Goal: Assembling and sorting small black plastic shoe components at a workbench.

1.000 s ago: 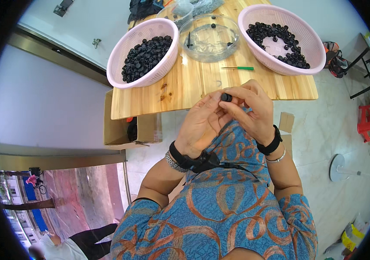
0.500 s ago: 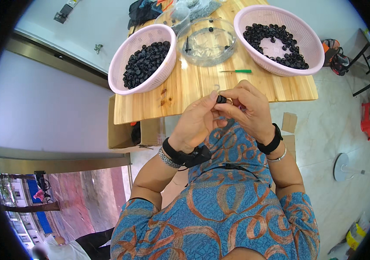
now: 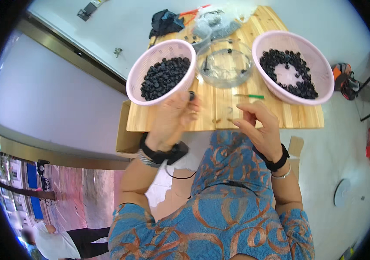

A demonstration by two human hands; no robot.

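Observation:
My left hand point(image 3: 172, 119), smeared by motion, is by the near edge of the left pink basket point(image 3: 131, 89). At its fingertips shows a small black round cap point(image 3: 192, 95), which it appears to pinch. That basket holds a heap of similar small black caps point(image 3: 165, 78). My right hand point(image 3: 260, 130) is over the table's front edge, thumb and forefinger apart, with nothing visible between them. Beyond it lies a thin tool with a green handle point(image 3: 256, 96). The right pink basket point(image 3: 323, 84) holds more black caps point(image 3: 304, 90), ringed around a bare patch.
Between the baskets stands a clear round tub point(image 3: 224, 82) with a few black pieces in it. Behind are clear plastic bags point(image 3: 226, 26) and a dark cloth bundle point(image 3: 166, 22) on the wooden table point(image 3: 280, 119). A cardboard box point(image 3: 124, 134) sits below the left side.
My hands, together on one black cap before, have parted. The left has swung left towards the left basket with the cap; the right's fingers have spread. The whole view has shifted.

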